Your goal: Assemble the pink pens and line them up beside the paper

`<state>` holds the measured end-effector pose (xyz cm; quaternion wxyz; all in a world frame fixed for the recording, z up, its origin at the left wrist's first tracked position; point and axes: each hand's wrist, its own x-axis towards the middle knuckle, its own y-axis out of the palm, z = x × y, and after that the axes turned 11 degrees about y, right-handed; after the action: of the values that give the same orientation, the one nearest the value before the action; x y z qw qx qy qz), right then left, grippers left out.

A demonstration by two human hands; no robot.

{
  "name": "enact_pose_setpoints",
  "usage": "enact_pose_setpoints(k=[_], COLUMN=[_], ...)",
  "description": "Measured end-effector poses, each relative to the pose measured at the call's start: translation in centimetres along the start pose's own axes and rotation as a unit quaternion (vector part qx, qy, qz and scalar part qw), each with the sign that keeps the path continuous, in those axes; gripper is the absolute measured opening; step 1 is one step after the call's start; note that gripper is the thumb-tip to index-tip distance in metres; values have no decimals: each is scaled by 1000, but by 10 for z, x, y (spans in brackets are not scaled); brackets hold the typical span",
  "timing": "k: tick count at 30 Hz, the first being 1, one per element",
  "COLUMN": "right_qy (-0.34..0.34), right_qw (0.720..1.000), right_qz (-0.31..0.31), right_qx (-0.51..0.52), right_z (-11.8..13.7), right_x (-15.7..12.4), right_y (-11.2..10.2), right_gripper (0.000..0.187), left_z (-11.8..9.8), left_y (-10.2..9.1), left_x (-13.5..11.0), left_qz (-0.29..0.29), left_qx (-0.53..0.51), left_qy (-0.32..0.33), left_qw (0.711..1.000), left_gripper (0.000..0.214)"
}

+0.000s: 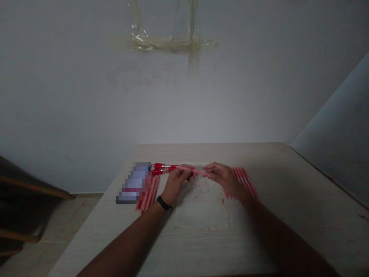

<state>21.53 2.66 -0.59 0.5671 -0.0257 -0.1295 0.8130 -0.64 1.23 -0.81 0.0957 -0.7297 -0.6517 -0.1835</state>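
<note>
My left hand (176, 184) is closed around several red pens (163, 168), their capped ends sticking out to the left. My right hand (223, 177) pinches the other end of one pink pen barrel (198, 171) that spans the gap between both hands. A black band sits on my left wrist. Both hands hover over a pale worn patch of the wooden table (288, 200).
A row of pink pen barrels (243, 179) lies right of my right hand. More pink barrels (148, 196) lie left of my left hand, beside a blurred box (133, 184). Wall behind; dark furniture (17, 200) at the left.
</note>
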Motion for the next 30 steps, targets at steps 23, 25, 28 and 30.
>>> enact_pose_setpoints(k=[23,25,28,30], right_qy=[-4,-8,-10,-3], right_qw=[999,999,999,999], right_qz=[22,29,28,28], right_qx=[-41,-31,-29,-33], right_z=[-3,-3,-5,-8], right_x=[5,5,7,8], right_y=[-13,-13,-14,-14], right_gripper=[20,21,20,20], left_z=[3,3,3,2], left_y=[-1,-2,-2,-1], left_x=[2,2,2,2], left_qz=[-4,-6,-9,-7], left_qx=[-57,-52,-52,-54], left_qy=[-30,-25,-28,-30], left_qw=[998,998,998,998], left_gripper=[28,30,32,32])
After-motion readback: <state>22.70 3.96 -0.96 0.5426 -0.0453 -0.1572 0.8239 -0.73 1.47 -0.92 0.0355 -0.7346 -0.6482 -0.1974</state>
